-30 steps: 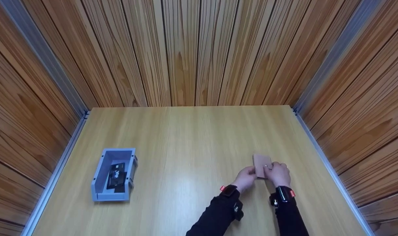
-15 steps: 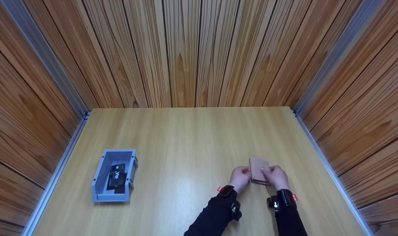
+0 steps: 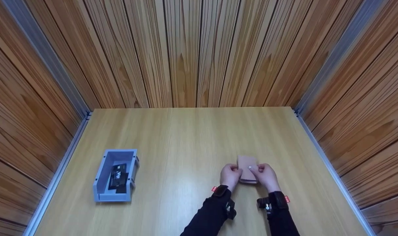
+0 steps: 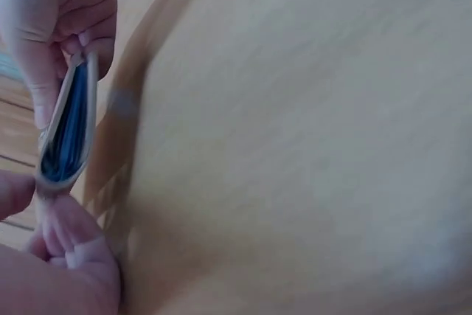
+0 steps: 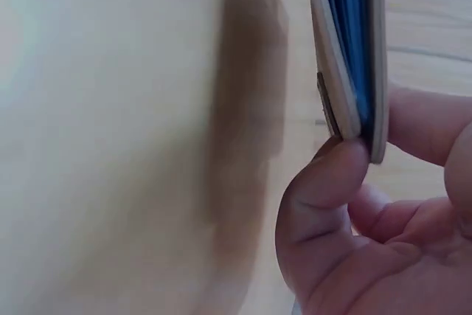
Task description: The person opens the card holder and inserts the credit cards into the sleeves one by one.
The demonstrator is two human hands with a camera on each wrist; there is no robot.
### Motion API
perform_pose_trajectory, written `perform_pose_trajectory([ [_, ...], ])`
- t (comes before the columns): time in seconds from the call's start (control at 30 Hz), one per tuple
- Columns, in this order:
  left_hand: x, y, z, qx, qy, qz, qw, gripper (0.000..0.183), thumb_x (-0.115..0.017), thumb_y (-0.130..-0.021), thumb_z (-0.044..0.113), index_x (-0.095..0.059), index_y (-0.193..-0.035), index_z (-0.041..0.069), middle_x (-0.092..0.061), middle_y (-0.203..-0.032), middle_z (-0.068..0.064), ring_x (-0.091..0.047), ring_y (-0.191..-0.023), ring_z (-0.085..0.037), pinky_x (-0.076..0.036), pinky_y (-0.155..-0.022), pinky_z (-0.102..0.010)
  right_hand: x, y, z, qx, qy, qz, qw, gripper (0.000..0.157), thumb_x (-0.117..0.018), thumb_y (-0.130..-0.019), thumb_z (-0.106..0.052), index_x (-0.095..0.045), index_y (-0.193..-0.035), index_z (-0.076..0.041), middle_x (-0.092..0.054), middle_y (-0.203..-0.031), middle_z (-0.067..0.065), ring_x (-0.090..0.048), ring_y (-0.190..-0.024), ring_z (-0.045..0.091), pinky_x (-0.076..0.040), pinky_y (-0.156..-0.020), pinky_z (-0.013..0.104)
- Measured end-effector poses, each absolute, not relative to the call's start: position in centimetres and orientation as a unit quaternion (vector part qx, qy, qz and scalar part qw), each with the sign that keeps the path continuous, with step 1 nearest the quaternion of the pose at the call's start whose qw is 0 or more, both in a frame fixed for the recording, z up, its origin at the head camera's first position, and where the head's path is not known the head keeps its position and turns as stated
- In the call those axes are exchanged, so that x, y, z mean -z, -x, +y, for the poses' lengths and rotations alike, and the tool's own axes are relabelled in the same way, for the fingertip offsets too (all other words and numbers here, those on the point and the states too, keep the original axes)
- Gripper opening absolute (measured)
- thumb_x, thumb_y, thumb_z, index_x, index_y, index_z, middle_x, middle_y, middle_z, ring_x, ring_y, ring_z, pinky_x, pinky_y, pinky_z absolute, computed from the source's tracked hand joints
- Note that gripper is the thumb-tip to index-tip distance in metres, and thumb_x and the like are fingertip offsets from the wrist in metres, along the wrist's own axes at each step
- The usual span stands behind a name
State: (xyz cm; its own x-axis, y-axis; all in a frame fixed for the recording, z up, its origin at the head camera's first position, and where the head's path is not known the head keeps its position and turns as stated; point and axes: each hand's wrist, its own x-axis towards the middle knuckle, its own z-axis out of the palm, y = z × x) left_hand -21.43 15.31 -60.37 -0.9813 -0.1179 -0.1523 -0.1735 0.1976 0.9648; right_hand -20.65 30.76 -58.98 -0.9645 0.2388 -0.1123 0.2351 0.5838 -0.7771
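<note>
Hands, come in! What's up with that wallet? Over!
Left hand, right hand: both pinching wallet, opposite sides. Wallet folded, blue inside showing. Nothing blocking; bin well apart.

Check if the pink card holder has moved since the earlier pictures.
Yes. In the head view, the pink card holder has moved left, closer to the blue-grey bin, which has stayed put on the table.

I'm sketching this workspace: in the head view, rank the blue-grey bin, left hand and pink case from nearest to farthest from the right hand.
1. Pink case: pinched by the right hand.
2. Left hand: at the case's left edge.
3. Blue-grey bin: well to the left, beyond the left hand.
</note>
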Motion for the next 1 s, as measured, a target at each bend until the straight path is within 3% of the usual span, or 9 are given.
perform_pose_trajectory([
  [0.53,61.0,22.3,10.4,-0.647,0.134,0.751,0.014,0.019,-0.074,-0.079,0.012,-0.072,-0.095,0.002,-0.068,-0.084,-0.001,-0.062,-0.081,-0.015,-0.05,-0.077,-0.032,60.0,22.1,26.1,-0.495,0.104,-0.862,-0.024,0.049,-0.069,-0.091,-0.018,-0.048,-0.116,0.019,-0.056,-0.112,0.031,-0.054,-0.108,0.043,-0.045,-0.094,0.05],
  [1.0,61.6,22.8,6.0,-0.664,0.152,0.732,-0.007,0.02,-0.074,-0.076,0.01,-0.073,-0.094,0.0,-0.068,-0.081,-0.002,-0.061,-0.078,-0.015,-0.05,-0.074,-0.03,60.6,22.9,22.2,-0.543,0.086,-0.834,-0.041,0.045,-0.073,-0.088,-0.016,-0.051,-0.112,0.015,-0.057,-0.098,0.017,-0.058,-0.085,0.024,-0.049,-0.067,0.027],
])
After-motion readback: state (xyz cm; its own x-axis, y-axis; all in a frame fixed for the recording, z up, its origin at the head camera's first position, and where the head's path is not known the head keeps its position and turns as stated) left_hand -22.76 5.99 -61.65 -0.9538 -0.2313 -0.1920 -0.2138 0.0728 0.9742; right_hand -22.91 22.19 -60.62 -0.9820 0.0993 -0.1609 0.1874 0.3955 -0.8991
